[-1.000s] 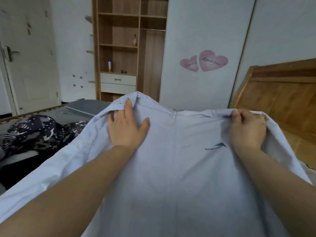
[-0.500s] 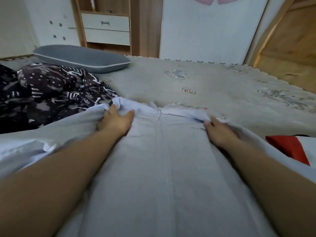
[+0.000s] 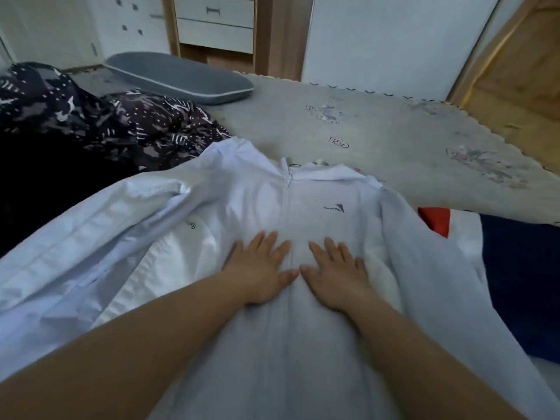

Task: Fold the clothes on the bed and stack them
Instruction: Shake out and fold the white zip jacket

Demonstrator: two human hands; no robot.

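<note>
A pale blue zip-up jacket (image 3: 327, 192) lies front up on the bed (image 3: 394, 140), collar toward the far side, a small dark logo on its chest. Its left sleeve (image 3: 91, 213) spreads out to the left and its right sleeve (image 3: 430, 256) runs down the right. My left hand (image 3: 260, 268) and my right hand (image 3: 333, 268) lie flat side by side on the chest, one on each side of the zip, fingers straight and pressing the fabric. A red, white and navy garment (image 3: 509, 268) lies partly under the jacket's right sleeve.
A dark patterned garment (image 3: 121, 122) is heaped at the left of the bed. A grey pillow (image 3: 181, 77) lies at the far left corner. Wooden drawers (image 3: 215, 22) and a white wardrobe door (image 3: 394, 37) stand beyond the bed; a wooden headboard (image 3: 515, 71) is at right.
The jacket went from held up in the air to laid flat on the bed. Both hands let go of the shoulders and slid down to the chest, now flat.
</note>
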